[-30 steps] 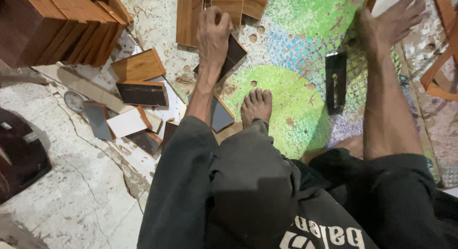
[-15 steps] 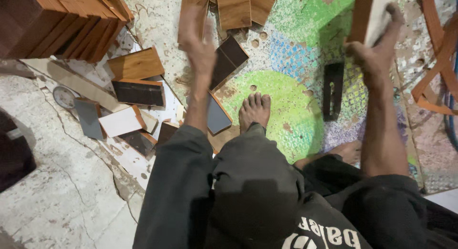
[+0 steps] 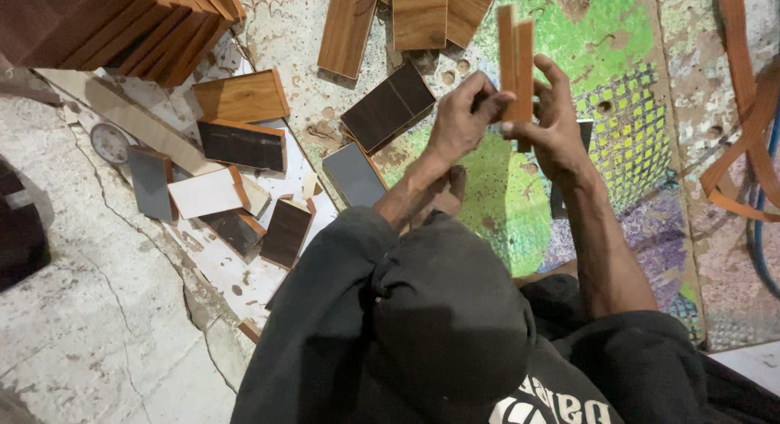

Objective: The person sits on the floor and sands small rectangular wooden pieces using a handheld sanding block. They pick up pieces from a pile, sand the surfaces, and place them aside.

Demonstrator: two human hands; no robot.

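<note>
Wood strips (image 3: 517, 62): upright, pinched between both hands.
Left hand (image 3: 463, 119): fingers clamped on strips' left edge.
Right hand (image 3: 552, 123): fingers clamped right.

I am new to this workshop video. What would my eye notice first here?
Both hands meet at centre top: the left hand and right hand hold two thin wooden strips upright together. Below them lies a bright green painted board; small wood panels are scattered at left.
</note>
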